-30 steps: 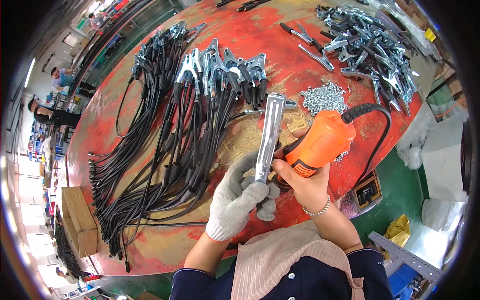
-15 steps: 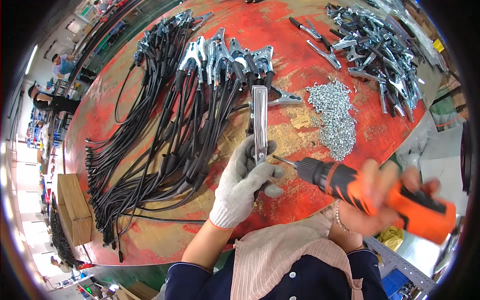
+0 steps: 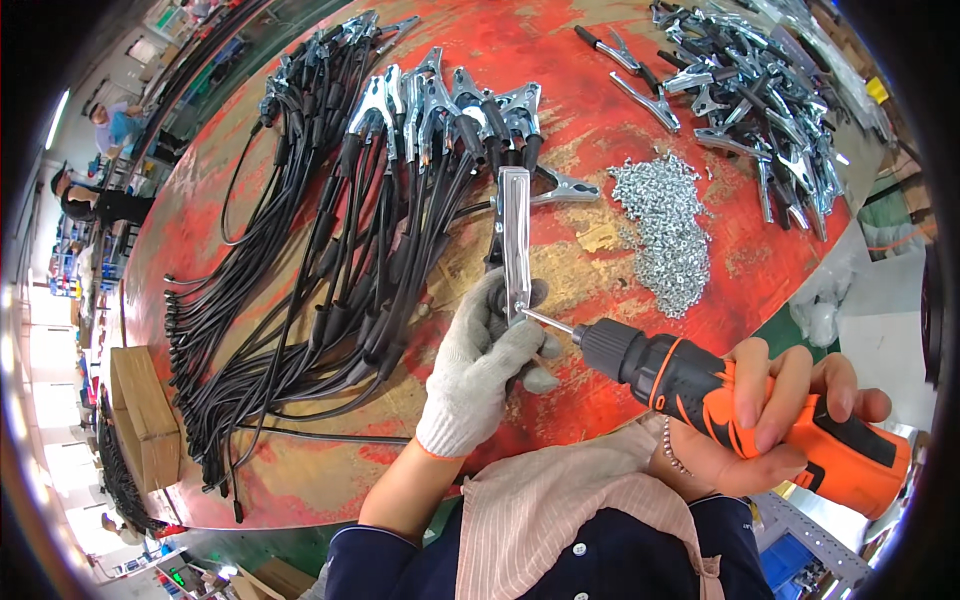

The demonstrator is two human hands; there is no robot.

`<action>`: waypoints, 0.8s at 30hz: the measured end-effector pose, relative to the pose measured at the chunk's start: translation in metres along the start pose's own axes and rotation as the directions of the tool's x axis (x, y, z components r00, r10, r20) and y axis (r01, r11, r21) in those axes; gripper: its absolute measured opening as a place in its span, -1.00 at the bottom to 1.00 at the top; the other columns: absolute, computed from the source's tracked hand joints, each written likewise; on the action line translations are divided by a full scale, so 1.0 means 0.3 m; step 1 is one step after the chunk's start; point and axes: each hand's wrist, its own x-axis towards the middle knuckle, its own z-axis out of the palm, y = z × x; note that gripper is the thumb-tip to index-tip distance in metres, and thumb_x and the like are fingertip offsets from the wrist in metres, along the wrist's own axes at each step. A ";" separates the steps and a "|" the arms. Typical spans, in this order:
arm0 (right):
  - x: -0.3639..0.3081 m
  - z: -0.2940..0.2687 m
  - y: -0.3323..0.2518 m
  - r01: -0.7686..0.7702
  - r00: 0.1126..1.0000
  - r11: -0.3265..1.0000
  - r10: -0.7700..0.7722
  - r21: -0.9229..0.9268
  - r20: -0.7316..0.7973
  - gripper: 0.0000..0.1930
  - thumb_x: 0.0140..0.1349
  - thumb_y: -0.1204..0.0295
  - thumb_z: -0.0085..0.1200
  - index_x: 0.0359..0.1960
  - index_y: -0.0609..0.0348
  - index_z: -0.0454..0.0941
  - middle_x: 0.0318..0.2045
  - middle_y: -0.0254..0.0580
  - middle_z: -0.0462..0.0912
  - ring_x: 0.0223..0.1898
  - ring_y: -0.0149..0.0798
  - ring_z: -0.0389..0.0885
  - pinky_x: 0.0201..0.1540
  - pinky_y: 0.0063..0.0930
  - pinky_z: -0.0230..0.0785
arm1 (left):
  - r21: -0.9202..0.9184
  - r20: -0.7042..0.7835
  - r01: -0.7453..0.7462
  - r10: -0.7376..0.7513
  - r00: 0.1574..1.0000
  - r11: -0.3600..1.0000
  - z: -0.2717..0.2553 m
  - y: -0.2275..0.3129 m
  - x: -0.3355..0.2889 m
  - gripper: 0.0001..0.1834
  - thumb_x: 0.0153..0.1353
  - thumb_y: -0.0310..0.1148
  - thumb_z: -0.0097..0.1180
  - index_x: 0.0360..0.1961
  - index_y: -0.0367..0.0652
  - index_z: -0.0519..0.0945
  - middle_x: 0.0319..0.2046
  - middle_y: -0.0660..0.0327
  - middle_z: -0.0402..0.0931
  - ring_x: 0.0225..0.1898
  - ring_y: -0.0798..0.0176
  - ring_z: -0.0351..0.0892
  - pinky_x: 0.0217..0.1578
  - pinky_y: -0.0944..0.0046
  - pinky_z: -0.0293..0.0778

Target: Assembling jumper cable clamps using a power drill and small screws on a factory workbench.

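Observation:
My left hand (image 3: 465, 380), in a pale knitted glove, is closed round the lower end of a silvery metal clamp (image 3: 516, 230), which points away from me. My bare right hand (image 3: 780, 410) grips an orange and black power drill (image 3: 650, 365). The drill's thin bit reaches the clamp's lower end beside my left fingers, where a small screw head seems to sit. Just beyond the held clamp lie several clamps (image 3: 430, 105) fixed to black cables (image 3: 330, 300).
A heap of small silvery screws (image 3: 665, 235) lies right of centre on the worn red table (image 3: 560, 60). Loose clamps (image 3: 770, 120) are piled at the far right. A cardboard box (image 3: 145, 420) stands at the left edge. Other people (image 3: 105, 200) are far off at left.
The drill has moved left, its bit going from just short of the clamp to its lower end. My left hand still holds the clamp in nearly the same place.

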 end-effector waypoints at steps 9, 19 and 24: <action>-0.004 0.040 0.019 0.001 1.000 0.991 -0.001 -0.132 0.005 -0.30 -0.03 0.71 0.08 0.18 0.01 0.12 -0.25 -0.33 0.28 -0.51 -0.46 0.36 -0.40 -0.56 0.27 | 0.171 -0.075 -0.081 0.095 0.993 0.982 0.024 -0.022 -0.004 -0.44 0.23 -0.50 -0.02 0.23 -0.36 0.13 -0.19 0.13 0.42 -0.33 0.41 0.51 -0.48 0.48 0.51; -0.004 0.015 -0.001 -0.043 0.975 0.999 0.039 0.014 0.218 -0.12 -0.13 0.75 0.25 0.25 -0.22 0.16 -0.29 -0.23 0.57 -0.56 -0.29 0.53 -0.46 -0.39 0.49 | 0.219 -0.004 0.083 -0.084 0.996 0.972 0.023 -0.008 -0.003 -0.50 0.25 -0.40 0.00 0.20 -0.31 0.24 -0.24 0.25 0.45 -0.40 0.50 0.45 -0.53 0.55 0.43; 0.035 -0.006 -0.001 -0.168 0.944 0.986 0.156 0.017 0.291 -0.13 -0.11 0.75 0.25 0.24 -0.21 0.16 -0.30 -0.23 0.56 -0.56 -0.27 0.52 -0.49 -0.37 0.47 | 0.233 0.077 0.155 -0.177 0.981 0.960 0.027 -0.019 -0.002 -0.51 0.25 -0.40 -0.02 0.19 -0.31 0.24 -0.30 0.27 0.43 -0.41 0.50 0.44 -0.54 0.55 0.42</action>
